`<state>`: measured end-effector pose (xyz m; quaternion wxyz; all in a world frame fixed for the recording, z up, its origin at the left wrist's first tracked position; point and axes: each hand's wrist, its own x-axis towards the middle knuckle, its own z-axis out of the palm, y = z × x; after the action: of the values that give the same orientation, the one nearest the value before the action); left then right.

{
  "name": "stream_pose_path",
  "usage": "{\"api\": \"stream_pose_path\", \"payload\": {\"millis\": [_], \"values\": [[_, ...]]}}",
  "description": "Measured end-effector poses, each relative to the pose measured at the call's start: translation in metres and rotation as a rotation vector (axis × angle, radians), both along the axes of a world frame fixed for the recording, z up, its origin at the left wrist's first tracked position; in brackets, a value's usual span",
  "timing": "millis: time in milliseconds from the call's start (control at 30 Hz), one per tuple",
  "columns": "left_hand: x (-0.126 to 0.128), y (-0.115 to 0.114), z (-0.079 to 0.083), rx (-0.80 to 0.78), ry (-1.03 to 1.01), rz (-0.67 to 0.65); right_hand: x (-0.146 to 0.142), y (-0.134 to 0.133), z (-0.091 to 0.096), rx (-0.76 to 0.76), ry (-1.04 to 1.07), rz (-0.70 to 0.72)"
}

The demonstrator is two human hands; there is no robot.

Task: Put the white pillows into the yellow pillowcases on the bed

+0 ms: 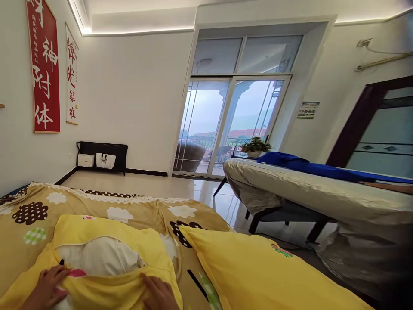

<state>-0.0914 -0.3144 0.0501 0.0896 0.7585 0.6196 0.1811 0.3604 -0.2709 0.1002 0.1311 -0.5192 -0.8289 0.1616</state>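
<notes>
A yellow pillowcase [106, 290] lies on the bed in front of me, its slit gaping wide. Through the slit a white pillow [100, 257] bulges out. My left hand [48, 286] grips the near edge of the slit at the left, beside a pink patch on the cloth. At the right end of that same edge my right hand [158, 292] holds the fabric with fingers curled, partly cut off by the bottom of the view. A second yellow pillow [267, 267], with a small red and green motif, lies to the right.
A tan bedspread [142, 241] with cloud patterns covers the bed. A dark strip [197, 284] lies between the pillows. On the right stands a plastic-wrapped mattress [309, 183] with blue cloth [290, 163] on top. A low black rack [119, 157] stands by the far wall, near a glass sliding door [206, 129].
</notes>
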Motion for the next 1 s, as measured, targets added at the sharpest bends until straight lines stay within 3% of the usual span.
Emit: {"api": "stream_pose_path", "payload": {"millis": [67, 133, 267, 367, 467, 533, 633, 700, 767, 900, 1000], "values": [[-0.011, 0.002, 0.006, 0.085, 0.035, 0.105, 0.003, 0.006, 0.018, 0.066, 0.004, -0.051], [-0.013, 0.009, 0.018, 0.181, 0.045, 0.130, -0.002, 0.011, 0.026, 0.107, 0.009, -0.025], [0.015, 0.023, 0.035, 0.101, 0.063, -0.058, -0.035, 0.015, 0.010, 0.140, -0.028, -0.014], [0.029, 0.027, 0.040, 0.023, 0.094, -0.049, -0.046, 0.015, 0.009, 0.116, -0.132, -0.052], [0.017, 0.032, 0.056, 0.008, 0.154, 0.038, -0.036, 0.022, 0.039, 0.106, -0.285, -0.001], [0.002, 0.036, 0.080, 0.048, 0.171, 0.047, -0.026, 0.029, 0.072, 0.117, -0.352, 0.044], [-0.016, 0.038, 0.123, 0.228, 0.152, 0.082, -0.019, 0.034, 0.117, 0.211, -0.334, 0.042], [-0.019, 0.034, 0.139, 0.396, 0.131, 0.154, -0.021, 0.030, 0.130, 0.324, -0.275, 0.006], [-0.017, 0.028, 0.139, 0.455, 0.137, 0.158, -0.025, 0.020, 0.126, 0.349, -0.259, 0.006], [-0.011, 0.016, 0.123, 0.318, 0.208, 0.015, -0.025, 0.005, 0.106, 0.181, -0.359, 0.054], [-0.015, 0.013, 0.134, 0.469, 0.164, 0.103, -0.016, 0.008, 0.120, 0.248, -0.324, -0.001]]}}
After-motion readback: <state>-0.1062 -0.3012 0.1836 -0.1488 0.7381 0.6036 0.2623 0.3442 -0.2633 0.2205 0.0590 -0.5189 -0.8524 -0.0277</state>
